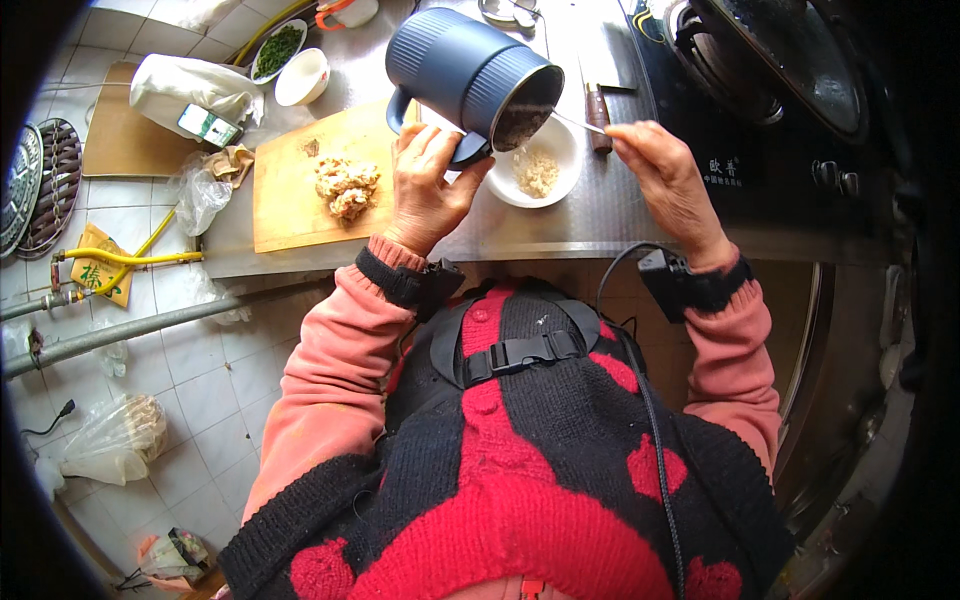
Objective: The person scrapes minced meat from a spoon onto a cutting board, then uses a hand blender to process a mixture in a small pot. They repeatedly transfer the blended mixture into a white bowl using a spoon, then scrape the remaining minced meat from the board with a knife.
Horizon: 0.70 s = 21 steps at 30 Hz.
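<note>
My left hand (427,184) grips the handle of a ribbed blue jug (457,64). The jug is tipped on its side, its mouth facing down and right over a white bowl (571,166). Pale minced food (536,174) lies in the bowl, and some similar bits cling inside the jug. Between the fingertips of my right hand (664,169) is a thin metal utensil (576,121), reaching toward the jug's mouth; its far end is hidden. Close to that hand lies a cleaver (598,116) with a wooden handle, blade pointing away.
Left of the jug, a wooden cutting board (289,202) carries a heap of chopped food (346,187). Behind it stand a small white bowl (302,77) and a dish of chopped greens (277,52). A phone (210,125) leans at left. A black gas hob (720,172) with a pan lid (795,60) is at right.
</note>
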### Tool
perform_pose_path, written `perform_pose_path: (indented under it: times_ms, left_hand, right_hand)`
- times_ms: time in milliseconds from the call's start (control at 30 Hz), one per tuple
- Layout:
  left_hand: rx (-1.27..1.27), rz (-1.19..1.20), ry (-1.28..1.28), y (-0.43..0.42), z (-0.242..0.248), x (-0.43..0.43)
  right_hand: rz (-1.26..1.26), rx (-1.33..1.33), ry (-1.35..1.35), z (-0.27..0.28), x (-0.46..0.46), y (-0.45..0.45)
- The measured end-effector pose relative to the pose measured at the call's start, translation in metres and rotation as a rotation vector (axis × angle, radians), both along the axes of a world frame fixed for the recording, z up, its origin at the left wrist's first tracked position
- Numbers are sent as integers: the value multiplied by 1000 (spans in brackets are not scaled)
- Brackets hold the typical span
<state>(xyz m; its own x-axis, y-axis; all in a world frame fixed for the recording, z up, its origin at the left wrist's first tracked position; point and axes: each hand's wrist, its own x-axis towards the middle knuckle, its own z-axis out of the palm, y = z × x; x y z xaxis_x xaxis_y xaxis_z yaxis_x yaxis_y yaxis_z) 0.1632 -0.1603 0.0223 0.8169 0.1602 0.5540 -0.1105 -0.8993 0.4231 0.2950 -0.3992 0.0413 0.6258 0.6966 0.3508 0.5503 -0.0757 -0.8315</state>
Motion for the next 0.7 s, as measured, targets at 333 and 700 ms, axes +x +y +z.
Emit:
perform_pose_path:
  times_ms: [333, 700]
  left_hand:
    - [-197, 90, 96, 5, 15, 4]
    - [-581, 140, 134, 19, 14, 10]
  right_hand:
    - [-145, -156, -655, 23, -6, 36]
    - [-115, -265, -772, 29, 0, 66]
